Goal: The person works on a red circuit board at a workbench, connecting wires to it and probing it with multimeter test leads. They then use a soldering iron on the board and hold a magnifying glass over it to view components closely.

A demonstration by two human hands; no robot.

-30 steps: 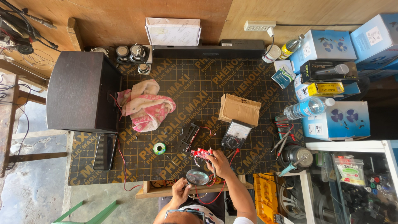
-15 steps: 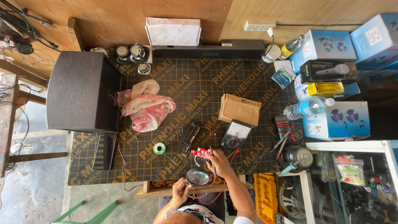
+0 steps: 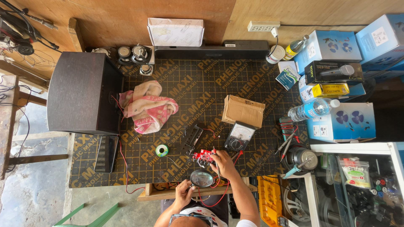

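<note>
While a dark speaker cabinet (image 3: 82, 92) stands at the bench's left edge and a black phone (image 3: 106, 154) lies face up below it, a person works over a small red circuit board (image 3: 203, 156) near the front of the printed work mat (image 3: 198, 88). A pink-and-cream cloth (image 3: 147, 106) sits crumpled right of the cabinet, with a green-cored spool of solder (image 3: 162, 150) below it. The left hand (image 3: 183, 195) is closed around the handle of a magnifying glass (image 3: 202, 179), holding the lens just in front of the board. The right hand (image 3: 224, 164) rests at the board's right edge, fingers curled onto it; whether they pinch a tool or a wire cannot be told from this height. Red leads loop from the board toward the person. An analog multimeter (image 3: 239, 137) lies just behind the hand, and a brown cardboard box (image 3: 243, 110) lies beyond that. Farther right are a water bottle (image 3: 311, 110), stacked blue boxes (image 3: 336, 122) and a soldering iron (image 3: 294, 170) propped at its stand. The board appears to be under inspection, with the iron parked and the meter unattended; no repair or reassembly shows as done.
</note>
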